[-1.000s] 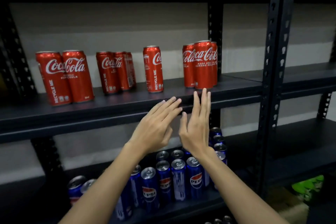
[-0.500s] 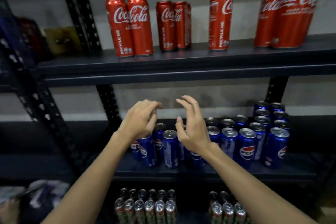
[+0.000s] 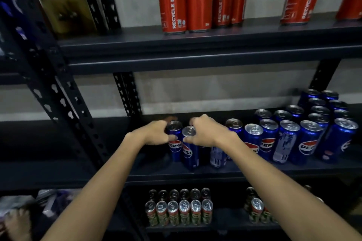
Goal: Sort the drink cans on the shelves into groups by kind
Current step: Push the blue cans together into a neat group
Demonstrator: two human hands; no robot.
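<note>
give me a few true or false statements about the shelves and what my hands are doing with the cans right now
1. The left hand grips a blue Pepsi can. True.
2. The red Coca-Cola cans stand on the same shelf as the Pepsi cans. False: they stand one shelf higher.
3. The right hand hangs idle. False: it holds Pepsi cans on the middle shelf.
4. Small cans stand in rows on the bottom shelf. True.

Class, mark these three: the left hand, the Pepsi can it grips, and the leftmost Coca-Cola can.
left hand (image 3: 154,133), head view, back of the hand.
Pepsi can (image 3: 175,147), head view, logo on its side.
Coca-Cola can (image 3: 172,2), head view, red side.
</note>
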